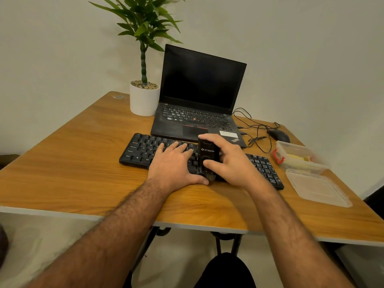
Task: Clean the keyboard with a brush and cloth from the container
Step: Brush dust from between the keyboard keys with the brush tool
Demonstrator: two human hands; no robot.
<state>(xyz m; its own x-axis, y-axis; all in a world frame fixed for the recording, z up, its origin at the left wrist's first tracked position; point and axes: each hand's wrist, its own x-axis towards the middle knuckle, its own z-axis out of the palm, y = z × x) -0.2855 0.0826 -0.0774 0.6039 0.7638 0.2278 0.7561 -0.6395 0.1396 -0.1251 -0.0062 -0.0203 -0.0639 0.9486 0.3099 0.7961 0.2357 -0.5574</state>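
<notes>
A black keyboard (143, 149) lies across the middle of the wooden table (83, 163). My left hand (173, 163) rests flat on its keys, fingers straight, thumb along the front edge. My right hand (230, 163) grips a black brush (207, 154) with white lettering, thumb on its front face and fingers over the top. The bristles point down at the keyboard's front edge. At the right stands an open clear container (299, 156) with red clips, with something yellow inside, perhaps the cloth.
The container's clear lid (318, 188) lies in front of it near the table's right edge. Behind the keyboard stands an open black laptop (199, 100), with a potted plant (144, 98) to its left. A black mouse (278, 135) and tangled cables (255, 129) lie at the back right.
</notes>
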